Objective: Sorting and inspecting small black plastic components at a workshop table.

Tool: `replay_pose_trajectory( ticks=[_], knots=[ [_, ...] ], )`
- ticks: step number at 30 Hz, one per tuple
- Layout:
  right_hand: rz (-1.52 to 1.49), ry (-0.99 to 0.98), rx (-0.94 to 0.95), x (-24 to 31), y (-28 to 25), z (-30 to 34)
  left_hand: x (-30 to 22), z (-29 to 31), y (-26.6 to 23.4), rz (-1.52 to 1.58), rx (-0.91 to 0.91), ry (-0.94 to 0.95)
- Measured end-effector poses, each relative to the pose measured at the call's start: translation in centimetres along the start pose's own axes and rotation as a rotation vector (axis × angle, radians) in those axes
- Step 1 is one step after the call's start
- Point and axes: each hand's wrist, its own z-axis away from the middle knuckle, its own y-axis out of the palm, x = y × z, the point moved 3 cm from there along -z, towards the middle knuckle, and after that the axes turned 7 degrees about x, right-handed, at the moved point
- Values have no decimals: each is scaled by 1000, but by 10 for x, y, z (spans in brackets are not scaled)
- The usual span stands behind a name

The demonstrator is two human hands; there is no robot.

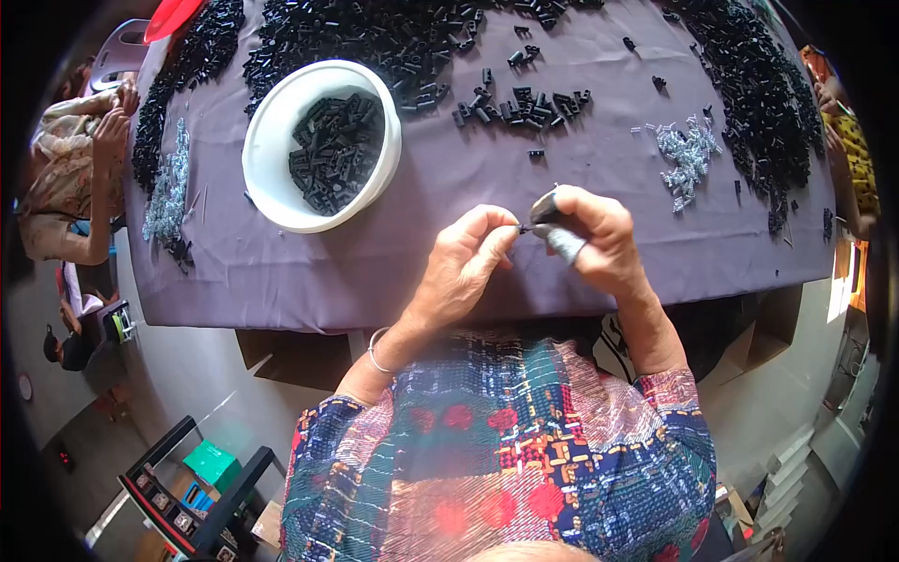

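Note:
Above the front part of the cloth-covered table, my left hand [464,262] pinches a small black plastic part [523,229] between thumb and fingertips. My right hand [599,234] is close beside it, fingers curled together. A dark cover and a grey wrap sit on its digits. What it grips, if anything, is hidden or too small to make out. Left of my hands stands a white bucket [257,169] with many black parts [335,155] inside. A loose black part [536,154] lies just beyond my hands, and a small cluster of black parts [529,110] farther back.
Large heaps of black parts cover the table's back [356,37] and right side [749,122]. Small clear or silvery pieces lie in piles at right [688,159] and left [169,192]. People sit at the left [70,178] and right [847,169] edges.

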Motion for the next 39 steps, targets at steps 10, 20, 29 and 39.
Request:
replay_pose_trajectory(
  ticks=[10, 20, 29, 39],
  knots=[
    [138, -158, -62, 23, -2, -3, -7, 1, -3, 77, -16, -28],
    [343, -245, -72, 21, 3, -1, -8, 4, 3, 7, -34, 4],
    [431, -308, -7, 18, 6, -2, -2, 4, 2, -44, -32, 9],
    [351, -237, -41, 12, 9, -6, 5, 2, 2, 30, -76, 21]
  ],
)
